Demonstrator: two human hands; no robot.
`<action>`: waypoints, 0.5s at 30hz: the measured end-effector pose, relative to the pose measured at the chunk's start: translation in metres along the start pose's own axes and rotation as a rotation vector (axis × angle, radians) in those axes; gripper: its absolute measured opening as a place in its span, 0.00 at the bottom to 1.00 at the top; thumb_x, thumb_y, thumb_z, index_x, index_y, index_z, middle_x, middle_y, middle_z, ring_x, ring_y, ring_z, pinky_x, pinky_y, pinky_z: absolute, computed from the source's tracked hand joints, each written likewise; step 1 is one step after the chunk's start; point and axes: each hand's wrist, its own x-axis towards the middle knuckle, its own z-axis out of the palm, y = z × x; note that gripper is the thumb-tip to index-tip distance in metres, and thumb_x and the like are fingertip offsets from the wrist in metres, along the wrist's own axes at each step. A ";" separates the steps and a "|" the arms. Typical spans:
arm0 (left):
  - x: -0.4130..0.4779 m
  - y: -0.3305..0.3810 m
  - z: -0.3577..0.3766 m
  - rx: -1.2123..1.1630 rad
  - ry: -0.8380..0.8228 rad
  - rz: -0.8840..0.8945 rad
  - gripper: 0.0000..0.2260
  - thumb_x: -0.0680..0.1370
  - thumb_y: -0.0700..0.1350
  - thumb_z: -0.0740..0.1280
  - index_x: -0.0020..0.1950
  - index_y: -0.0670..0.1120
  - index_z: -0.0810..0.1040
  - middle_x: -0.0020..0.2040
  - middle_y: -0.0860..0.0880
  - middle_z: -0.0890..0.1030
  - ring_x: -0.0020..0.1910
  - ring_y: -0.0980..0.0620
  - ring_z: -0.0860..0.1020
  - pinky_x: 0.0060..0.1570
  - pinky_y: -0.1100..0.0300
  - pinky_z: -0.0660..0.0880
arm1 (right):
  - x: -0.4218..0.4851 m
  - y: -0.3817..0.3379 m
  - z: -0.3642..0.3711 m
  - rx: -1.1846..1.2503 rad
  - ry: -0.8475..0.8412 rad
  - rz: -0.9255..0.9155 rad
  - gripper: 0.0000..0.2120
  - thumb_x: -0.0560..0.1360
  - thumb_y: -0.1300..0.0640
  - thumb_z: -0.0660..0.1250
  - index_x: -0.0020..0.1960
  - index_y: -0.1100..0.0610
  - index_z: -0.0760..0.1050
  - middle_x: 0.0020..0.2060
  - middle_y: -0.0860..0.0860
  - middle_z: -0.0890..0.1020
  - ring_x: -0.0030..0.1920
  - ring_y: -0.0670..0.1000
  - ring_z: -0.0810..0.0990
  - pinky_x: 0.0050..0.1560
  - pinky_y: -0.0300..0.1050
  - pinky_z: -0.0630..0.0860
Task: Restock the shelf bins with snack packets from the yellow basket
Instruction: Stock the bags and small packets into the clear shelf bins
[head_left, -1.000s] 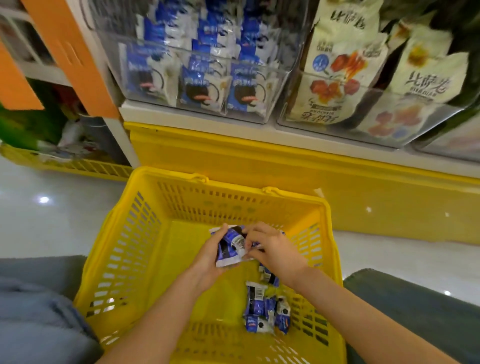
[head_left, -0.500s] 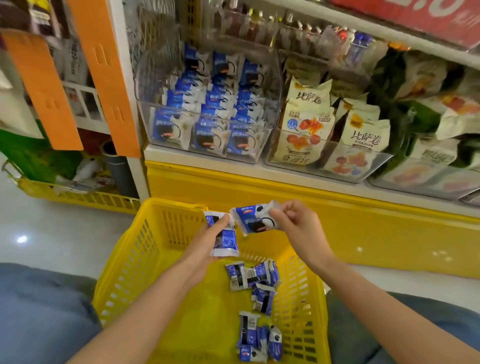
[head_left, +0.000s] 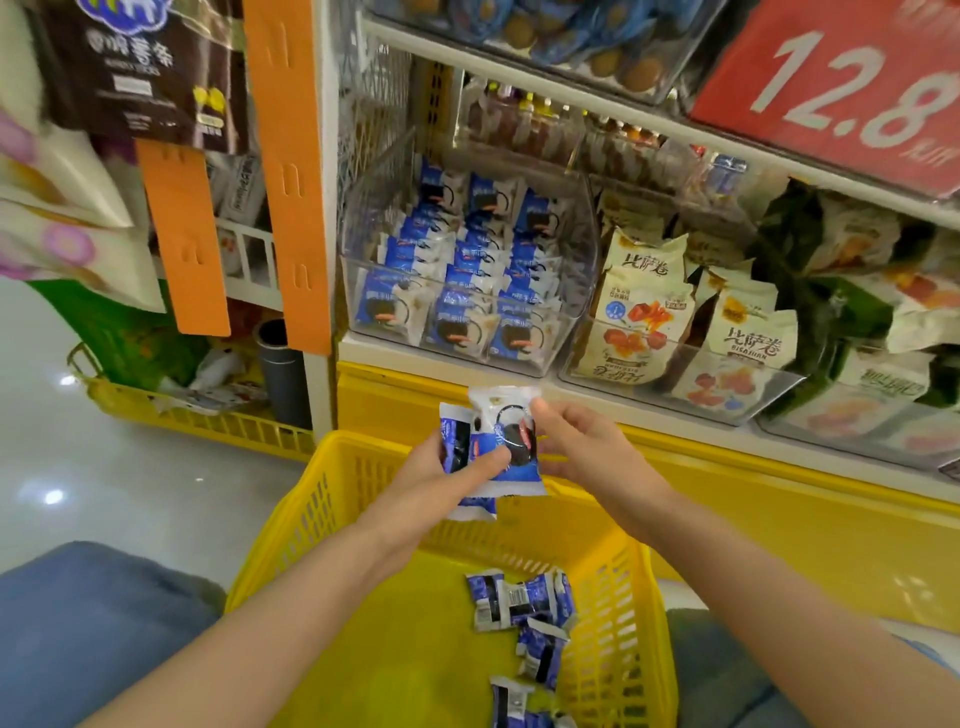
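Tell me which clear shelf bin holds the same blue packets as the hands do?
The leftmost bin, beside the orange strip, filled with blue-and-white packets. The bin to its right holds cream bags instead.

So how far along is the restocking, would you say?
Partly done. The clear plastic shelf bin already holds rows of matching packets. In hand: the left hand grips two blue-and-white cookie packets above the yellow plastic basket, and the right hand pinches the front one. Left: several loose packets on the basket floor, not yet shelved.
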 end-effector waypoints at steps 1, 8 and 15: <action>0.003 0.005 -0.006 0.017 0.008 0.028 0.16 0.69 0.53 0.70 0.56 0.57 0.74 0.49 0.59 0.83 0.46 0.63 0.81 0.38 0.71 0.74 | 0.000 -0.002 0.002 -0.019 -0.050 0.024 0.17 0.76 0.46 0.64 0.61 0.54 0.73 0.52 0.49 0.82 0.51 0.44 0.81 0.46 0.37 0.76; 0.020 0.055 -0.059 0.424 -0.282 0.087 0.16 0.70 0.49 0.73 0.55 0.57 0.72 0.50 0.58 0.82 0.47 0.63 0.80 0.40 0.68 0.76 | 0.018 -0.030 0.006 -0.247 -0.101 -0.151 0.21 0.70 0.52 0.72 0.61 0.49 0.71 0.55 0.45 0.77 0.53 0.42 0.78 0.50 0.33 0.76; 0.033 0.072 -0.080 0.313 -0.158 0.168 0.24 0.64 0.55 0.72 0.57 0.56 0.71 0.49 0.59 0.82 0.48 0.62 0.80 0.43 0.65 0.79 | 0.048 -0.078 0.010 -0.476 -0.230 -0.307 0.04 0.71 0.54 0.72 0.44 0.48 0.79 0.34 0.43 0.82 0.34 0.41 0.76 0.33 0.33 0.70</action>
